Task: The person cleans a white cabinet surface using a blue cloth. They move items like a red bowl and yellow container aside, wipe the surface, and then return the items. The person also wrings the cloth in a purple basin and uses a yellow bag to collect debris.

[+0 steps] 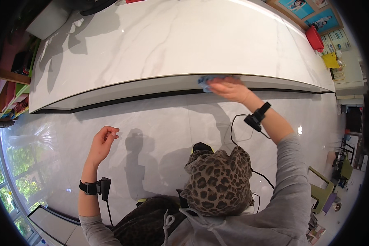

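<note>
My right hand [229, 88] presses a crumpled blue cloth [205, 83] against the pale front face [141, 87] of a long, low cabinet. Part of the cloth is hidden beneath the fingers. Above that face, the cabinet's white marble-patterned top [172, 43] spreads out. Over the glossy grey floor [172, 123], on the left, hovers my left hand [104, 143]. Its fingers are loosely curled, a small gap shows between thumb and fingertips, and I see nothing held in it.
Black wrist devices [104, 188] with cables are strapped to both arms. A cable [232, 129] loops over the floor near my bent knee [218, 181]. Shelved books [13, 95] stand at the left end. A red container [314, 39] is at the upper right, a green chair [321, 190] at the lower right.
</note>
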`<state>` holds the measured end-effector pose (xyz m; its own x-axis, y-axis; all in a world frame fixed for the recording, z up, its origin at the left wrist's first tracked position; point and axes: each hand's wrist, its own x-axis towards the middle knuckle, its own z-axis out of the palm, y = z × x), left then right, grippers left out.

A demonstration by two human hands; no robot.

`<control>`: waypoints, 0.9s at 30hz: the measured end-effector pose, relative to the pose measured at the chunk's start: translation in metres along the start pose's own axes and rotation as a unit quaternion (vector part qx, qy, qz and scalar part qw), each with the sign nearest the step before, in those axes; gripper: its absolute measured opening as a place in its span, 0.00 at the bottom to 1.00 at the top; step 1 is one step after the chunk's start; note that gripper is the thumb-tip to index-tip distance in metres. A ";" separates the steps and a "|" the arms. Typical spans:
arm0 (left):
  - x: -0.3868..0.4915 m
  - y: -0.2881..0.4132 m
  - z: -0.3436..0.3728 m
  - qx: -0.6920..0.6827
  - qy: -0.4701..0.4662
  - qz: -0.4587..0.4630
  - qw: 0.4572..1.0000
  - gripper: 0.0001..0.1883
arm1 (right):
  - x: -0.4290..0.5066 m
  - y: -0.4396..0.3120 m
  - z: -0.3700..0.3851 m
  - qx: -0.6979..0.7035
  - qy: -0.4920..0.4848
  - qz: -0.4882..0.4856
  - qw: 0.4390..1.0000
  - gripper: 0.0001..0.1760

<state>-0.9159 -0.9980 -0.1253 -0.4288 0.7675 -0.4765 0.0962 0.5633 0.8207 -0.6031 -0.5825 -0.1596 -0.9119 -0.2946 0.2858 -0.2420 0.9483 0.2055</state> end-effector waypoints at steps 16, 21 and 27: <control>0.013 0.012 -0.004 0.010 0.014 0.036 0.999 0.09 | -0.037 -0.078 -0.011 0.363 0.487 0.665 0.434 0.28; 0.027 0.027 0.015 0.013 -0.009 0.045 0.999 0.10 | 0.030 -0.047 0.040 0.207 0.617 0.634 0.418 0.32; 0.038 0.035 0.039 0.008 -0.035 0.057 0.998 0.10 | -0.006 -0.039 0.092 0.265 0.675 0.633 0.271 0.31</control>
<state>-0.8937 -0.9371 -0.1266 -0.3504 0.8465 -0.4009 0.1553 0.4746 0.8664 -0.6184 -0.6063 -0.2556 0.4912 0.8705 -0.0316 -0.3583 0.1689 -0.9182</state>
